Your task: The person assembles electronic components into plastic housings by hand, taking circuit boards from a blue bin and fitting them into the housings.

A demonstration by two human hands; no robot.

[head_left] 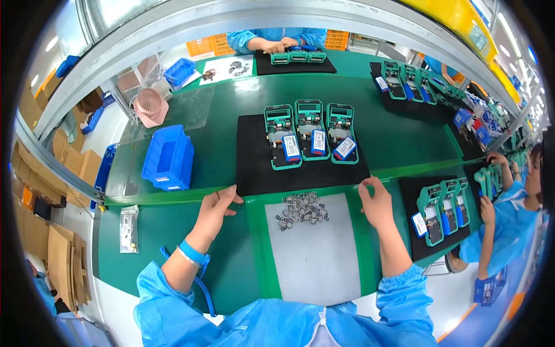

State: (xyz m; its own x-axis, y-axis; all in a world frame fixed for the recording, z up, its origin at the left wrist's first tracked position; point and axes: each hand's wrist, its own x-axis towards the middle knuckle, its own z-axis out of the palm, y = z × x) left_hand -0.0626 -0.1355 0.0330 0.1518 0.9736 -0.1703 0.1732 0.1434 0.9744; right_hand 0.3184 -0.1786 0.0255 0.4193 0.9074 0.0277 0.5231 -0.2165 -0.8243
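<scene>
Our left hand (219, 205) hung at the near left corner of a black mat (251, 165), thumb and fingers loosely parted, with nothing between them that we could see. Our right hand (376, 199) was by the near right corner, half open, its fingers softly bent and likewise holding nothing; we could not tell whether either set of fingertips touched the mat. On that mat, beyond both hands, 3 green-cased devices (309, 115) stood side by side in a row, their insides exposed. Each had 1 blue battery pack (291, 148) with a white label lying over its lower half; the right-hand pack was tilted, and the other 2 sat closer to upright. Between our hands and a little nearer to us, a loose heap of small metallic parts (303, 209) covered the far end of a pale sheet (315, 260), which was bordered with bright green strips. Our left wrist wore a blue band (192, 253) with a cord trailing from it. To the left of the mat was a blue bin (165, 156), and nearer us on the green table (170, 222) lay a small clear bag (129, 228). Across from us, a co-worker's hands (274, 46) were at another row of green devices (298, 57), and on our right a second black mat (411, 194) held 3 more.
</scene>
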